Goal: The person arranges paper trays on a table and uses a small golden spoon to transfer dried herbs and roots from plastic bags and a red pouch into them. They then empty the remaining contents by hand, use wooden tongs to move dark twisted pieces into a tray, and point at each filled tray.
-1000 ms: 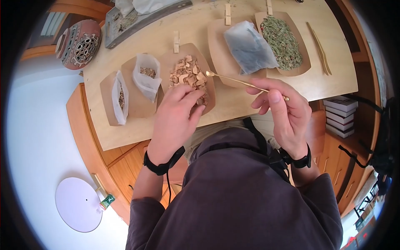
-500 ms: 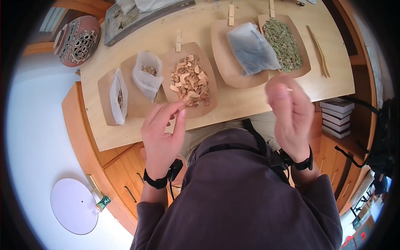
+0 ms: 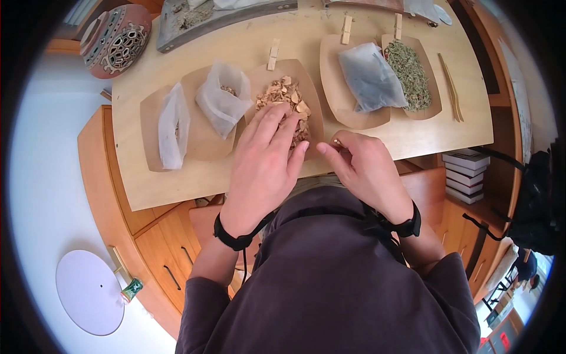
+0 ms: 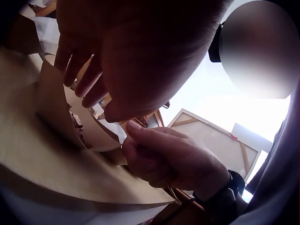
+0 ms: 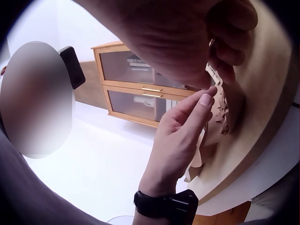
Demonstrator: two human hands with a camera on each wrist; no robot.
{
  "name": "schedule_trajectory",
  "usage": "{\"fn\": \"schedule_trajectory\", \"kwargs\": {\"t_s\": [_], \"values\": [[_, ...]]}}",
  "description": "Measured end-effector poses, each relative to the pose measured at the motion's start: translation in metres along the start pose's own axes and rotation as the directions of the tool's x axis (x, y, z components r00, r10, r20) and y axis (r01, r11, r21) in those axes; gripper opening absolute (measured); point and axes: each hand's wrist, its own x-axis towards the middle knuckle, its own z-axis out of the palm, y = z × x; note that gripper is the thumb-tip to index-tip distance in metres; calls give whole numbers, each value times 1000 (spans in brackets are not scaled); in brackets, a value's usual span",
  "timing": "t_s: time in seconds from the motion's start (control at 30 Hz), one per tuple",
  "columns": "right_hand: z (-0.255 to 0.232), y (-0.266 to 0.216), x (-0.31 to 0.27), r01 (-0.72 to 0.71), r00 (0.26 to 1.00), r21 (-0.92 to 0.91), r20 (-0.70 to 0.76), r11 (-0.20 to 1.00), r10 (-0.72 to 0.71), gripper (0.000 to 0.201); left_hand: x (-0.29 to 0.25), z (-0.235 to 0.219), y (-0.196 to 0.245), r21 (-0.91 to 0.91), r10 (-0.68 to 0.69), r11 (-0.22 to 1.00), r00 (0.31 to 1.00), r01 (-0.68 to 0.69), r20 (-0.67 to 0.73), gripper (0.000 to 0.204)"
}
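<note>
Over the tray of dried tan chips, my left hand reaches with fingers extended, overlapping the near part of the pile in the head view. The chips lie in a brown paper tray with a wooden clothespin at its far edge. My right hand is beside the tray's near right corner, its fingers curled round a thin brass spoon. Only a small brass bit of the spoon shows; the hand hides the rest. In the right wrist view my left hand's thumb is close to its fingertips.
Two white mesh bags with dried bits lie on brown trays at left. A dark-filled bag and a tray of green herbs are right of the chips. Brass tweezers lie farther right. A patterned pot stands far left.
My left hand drew back from the chips, then came over them again. My right hand moved left toward the tray, turning over so the spoon, earlier in full sight, is mostly hidden.
</note>
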Motion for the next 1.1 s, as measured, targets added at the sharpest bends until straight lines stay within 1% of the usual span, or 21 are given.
{"fn": "schedule_trajectory", "kwargs": {"t_s": [0.1,0.2,0.33,0.4,0.5,0.6,0.7,0.8,0.87,0.9,0.93,1.03,1.1], "values": [[0,-7,3,-74,996,-25,56,997,75,40,-3,-1,-1,-21,-63,998,994,65,84,40],[5,-5,7,-90,993,-27,69,996,91,41,-5,-2,-4,-65,-42,997,998,45,42,37],[11,-5,10,-64,997,-26,29,998,65,37,-9,-4,-4,-145,-8,989,998,0,-56,28],[15,-3,11,-40,999,2,-1,999,40,34,-14,-5,-7,-200,10,979,993,-34,-118,22],[12,-5,11,-50,996,100,-72,994,58,30,-21,-9,-6,-258,4,964,975,-63,-222,20],[-2,-16,13,-145,987,89,-50,985,150,28,-31,-14,-5,-257,-53,966,955,-25,-291,20],[-11,-15,12,-82,991,64,-98,995,88,26,-40,-18,-1,-246,-107,969,930,18,-351,21],[-26,-16,10,-23,990,103,-133,994,36,25,-48,-18,0,-328,-203,941,922,89,-331,22],[-41,-20,8,-86,981,154,-160,984,111,24,-48,-18,2,-337,-221,936,919,105,-328,22],[-48,-20,7,-120,973,180,-174,976,151,24,-47,-17,3,-343,-227,933,918,110,-324,21],[-52,-13,6,-86,972,131,-208,988,112,23,-46,-17,4,-345,-226,932,922,111,-315,21],[-54,-8,4,-3,958,122,-284,993,37,20,-44,-15,8,-340,-211,934,935,107,-286,21],[-66,-10,5,-88,958,139,-261,986,122,19,-42,-14,9,-315,-186,945,942,94,-278,20]]}}
